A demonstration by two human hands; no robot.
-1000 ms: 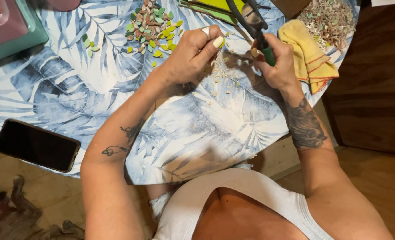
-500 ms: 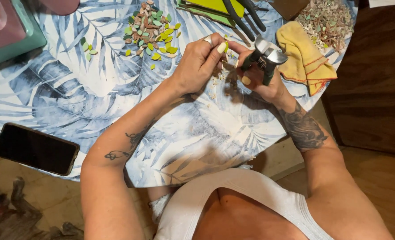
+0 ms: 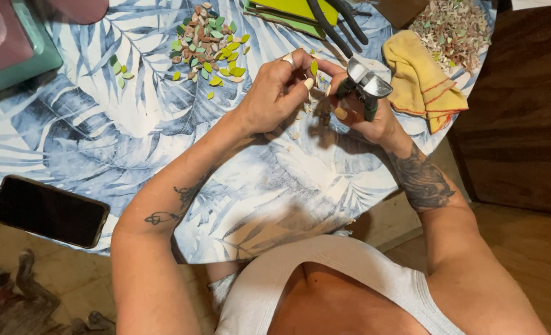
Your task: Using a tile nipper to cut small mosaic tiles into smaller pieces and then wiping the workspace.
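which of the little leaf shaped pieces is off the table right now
The green leaf piece pinched in the left hand, beside the nippers; the others lie on the tablecloth.

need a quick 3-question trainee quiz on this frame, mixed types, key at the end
1. True or false: the right hand holds wheeled nippers with green handles.
2. What does the left hand pinch at its fingertips? A) a small green leaf-shaped piece B) a black phone C) a yellow cloth
3. Fill in: the black phone lies on the leaf-print tablecloth near the person's ____ elbow.

Key: 1 true. 2 A, the small green leaf-shaped piece. 3 left.
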